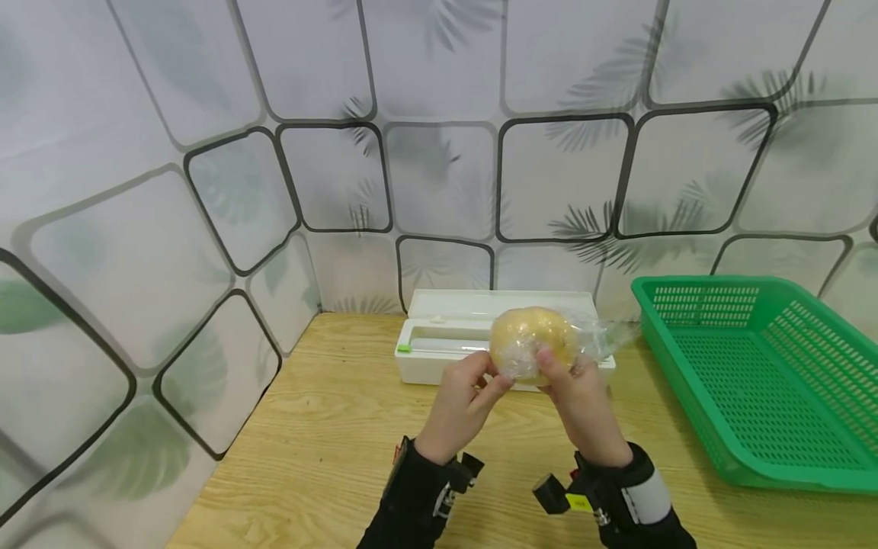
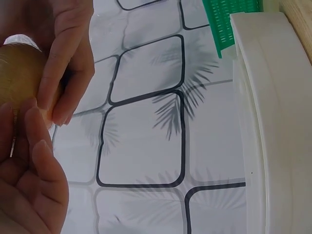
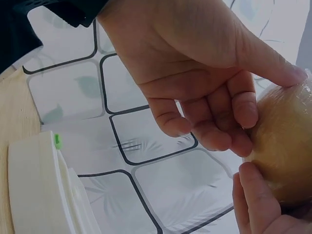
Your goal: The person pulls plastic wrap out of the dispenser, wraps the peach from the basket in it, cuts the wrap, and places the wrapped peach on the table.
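Note:
A round, yellow, fruit-like thing (image 1: pixel 531 339), its kind not clear, is wrapped in glossy clear cling film and held up in front of me. A loose tail of the cling film (image 1: pixel 607 335) sticks out to its right. My left hand (image 1: pixel 461 404) pinches the wrapped thing at its lower left with thumb and fingertips. On the lower right, my right hand (image 1: pixel 588 412) grips it, thumb (image 3: pixel 287 73) laid over the film and fingers curled beneath. Behind it stands an open white cling film dispenser box (image 1: pixel 428 370), with a roll inside and a green slider on its edge.
A green plastic basket (image 1: pixel 693 404) stands at the right on the wooden table (image 1: pixel 309 435). A patterned white covering (image 1: pixel 439 183) rises behind the table and along its left side.

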Demonstrator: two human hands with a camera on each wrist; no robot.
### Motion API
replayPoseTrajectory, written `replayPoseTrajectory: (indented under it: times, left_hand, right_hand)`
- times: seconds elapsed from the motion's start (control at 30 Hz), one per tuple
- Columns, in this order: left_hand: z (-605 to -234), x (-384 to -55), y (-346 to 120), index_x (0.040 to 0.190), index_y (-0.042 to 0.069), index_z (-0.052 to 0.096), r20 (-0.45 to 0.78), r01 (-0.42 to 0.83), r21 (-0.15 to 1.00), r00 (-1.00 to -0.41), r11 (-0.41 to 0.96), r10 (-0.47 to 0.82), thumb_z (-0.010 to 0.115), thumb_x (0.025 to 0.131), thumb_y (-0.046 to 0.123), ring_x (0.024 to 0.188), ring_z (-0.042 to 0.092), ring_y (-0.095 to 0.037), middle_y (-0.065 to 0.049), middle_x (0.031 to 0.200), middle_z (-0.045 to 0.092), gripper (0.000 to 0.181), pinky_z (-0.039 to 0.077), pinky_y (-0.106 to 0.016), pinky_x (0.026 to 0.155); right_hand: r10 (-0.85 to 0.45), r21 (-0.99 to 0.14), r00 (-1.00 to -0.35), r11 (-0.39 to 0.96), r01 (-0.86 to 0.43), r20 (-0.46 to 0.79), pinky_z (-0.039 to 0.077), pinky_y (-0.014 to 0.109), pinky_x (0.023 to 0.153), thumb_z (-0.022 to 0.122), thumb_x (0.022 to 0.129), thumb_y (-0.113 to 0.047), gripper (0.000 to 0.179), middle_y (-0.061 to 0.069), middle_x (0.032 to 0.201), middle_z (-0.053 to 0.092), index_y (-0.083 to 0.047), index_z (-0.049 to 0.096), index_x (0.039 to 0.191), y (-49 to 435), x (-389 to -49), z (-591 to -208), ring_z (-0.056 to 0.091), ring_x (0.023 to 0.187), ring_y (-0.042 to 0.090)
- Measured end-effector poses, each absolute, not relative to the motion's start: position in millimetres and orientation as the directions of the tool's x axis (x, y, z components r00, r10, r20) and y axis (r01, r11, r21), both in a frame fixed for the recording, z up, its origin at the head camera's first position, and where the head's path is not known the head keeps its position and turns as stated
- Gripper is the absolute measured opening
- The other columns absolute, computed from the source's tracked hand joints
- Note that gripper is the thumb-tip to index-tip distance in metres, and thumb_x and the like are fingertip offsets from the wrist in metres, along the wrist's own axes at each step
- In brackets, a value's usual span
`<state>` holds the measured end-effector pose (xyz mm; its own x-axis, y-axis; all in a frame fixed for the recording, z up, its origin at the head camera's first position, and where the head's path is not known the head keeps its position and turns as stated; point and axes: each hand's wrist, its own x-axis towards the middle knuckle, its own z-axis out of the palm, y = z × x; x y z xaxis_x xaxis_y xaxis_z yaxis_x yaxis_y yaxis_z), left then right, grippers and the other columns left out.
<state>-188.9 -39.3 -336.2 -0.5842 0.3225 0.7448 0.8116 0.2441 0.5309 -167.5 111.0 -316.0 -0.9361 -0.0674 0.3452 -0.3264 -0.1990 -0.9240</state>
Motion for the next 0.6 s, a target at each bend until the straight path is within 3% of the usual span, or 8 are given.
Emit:
replayPoseTrajectory:
  times: [0.37,0.6]
  left_hand:
    - [-334.4,-187.8,-38.5,0.078,-0.001,0.061,0.771,0.831,0.535,-0.554,0.152,0.313,0.040,0.082,0.051,0.058,0.049,-0.006,-0.005,0.066,0.058,0.056,0.041,-0.016,0.050]
    - [-333.8,-186.3,-37.6,0.085,-0.002,0.061,0.753,0.817,0.562,-0.569,0.126,0.331,0.041,0.089,0.049,0.063,0.056,-0.010,-0.009,0.075,0.062,0.055,0.046,-0.015,0.050]
  right_hand:
    - [-0.105,-0.879,-0.890,-0.243,-0.409,0.443,0.046,0.028,0.078,0.049,0.090,-0.013,0.031,0.013,0.107,0.044,-0.008,0.039,0.118,113.5,-164.2,-316.6,0.048,0.090,0.016]
    - [-0.097,-0.867,-0.873,-0.210,-0.452,0.479,0.045,0.028,0.075,0.050,0.088,-0.009,0.029,0.013,0.105,0.049,-0.004,0.044,0.116,114.5,-164.9,-316.3,0.049,0.088,0.016]
